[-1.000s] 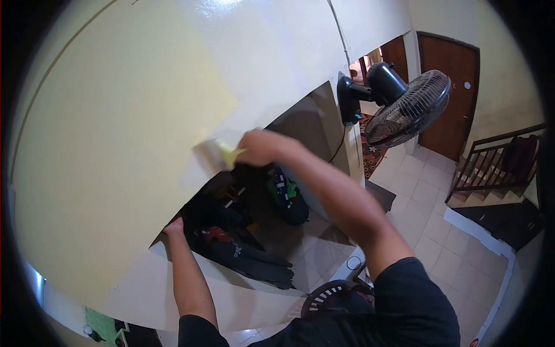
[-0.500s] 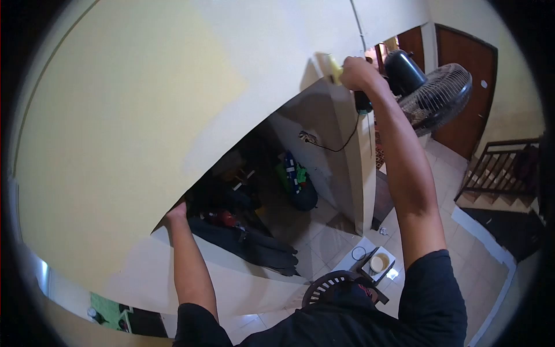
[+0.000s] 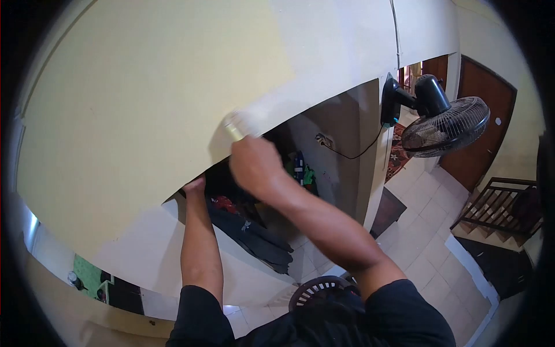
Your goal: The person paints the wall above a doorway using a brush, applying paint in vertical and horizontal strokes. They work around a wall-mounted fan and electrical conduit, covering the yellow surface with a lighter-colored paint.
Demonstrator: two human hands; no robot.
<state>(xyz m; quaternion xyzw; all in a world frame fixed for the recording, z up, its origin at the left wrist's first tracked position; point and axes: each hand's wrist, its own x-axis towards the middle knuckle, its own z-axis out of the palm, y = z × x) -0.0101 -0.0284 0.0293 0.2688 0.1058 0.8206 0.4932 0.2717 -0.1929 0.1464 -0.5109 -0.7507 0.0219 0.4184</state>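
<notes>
Your right hand [image 3: 254, 163] grips the blurred brush [image 3: 235, 130], its long axis slanting up and leftward over the wall [image 3: 144, 104], while your left hand [image 3: 196, 184] sits farther from it, fingers hidden, grip impossible to tell.

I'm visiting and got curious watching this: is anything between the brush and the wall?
Nothing visible stands between the brush, held in the right hand, and the wall. The left hand, at the opening's edge, and the fan, off to the right, are both apart from the brush.
</notes>
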